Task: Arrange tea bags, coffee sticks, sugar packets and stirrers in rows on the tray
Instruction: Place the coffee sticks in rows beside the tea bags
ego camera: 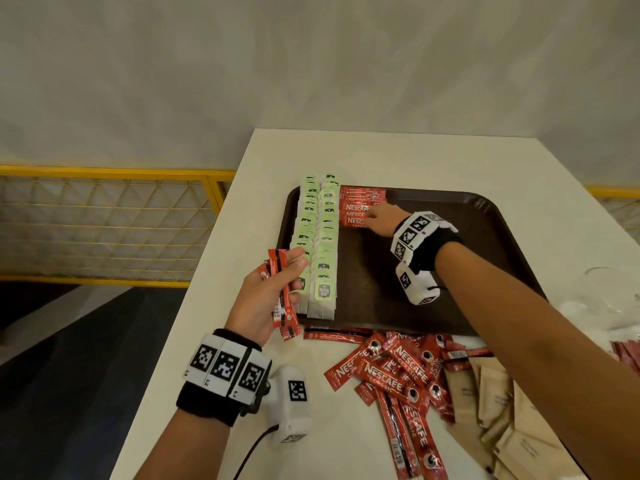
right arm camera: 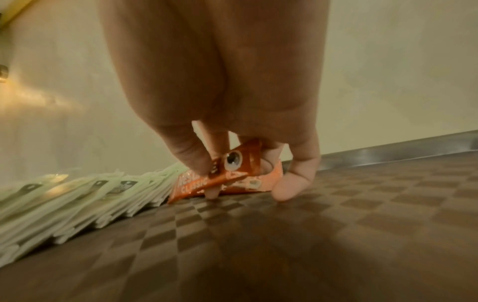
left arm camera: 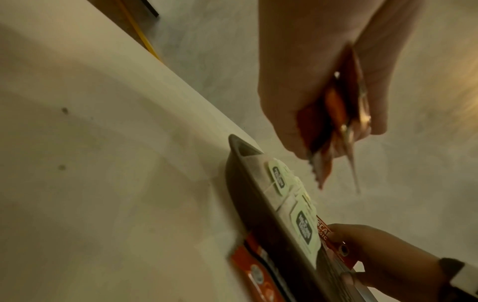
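Note:
A dark brown tray [ego camera: 433,271] lies on the white table. Two rows of green-tagged tea bags [ego camera: 317,237] fill its left side. Beside them, at the far end, lie several red coffee sticks [ego camera: 360,206]. My right hand [ego camera: 375,221] pinches the nearest coffee stick [right arm camera: 232,163] of that row and holds it against the tray floor [right arm camera: 336,214]. My left hand [ego camera: 273,289] hovers over the tray's left edge and grips a bundle of red coffee sticks [ego camera: 282,292], which the left wrist view shows edge-on as coffee sticks [left arm camera: 333,122].
A loose pile of red coffee sticks [ego camera: 398,375] lies on the table [ego camera: 242,220] in front of the tray. Brown sugar packets [ego camera: 502,410] are heaped at the right front. A yellow railing [ego camera: 104,174] runs left of the table.

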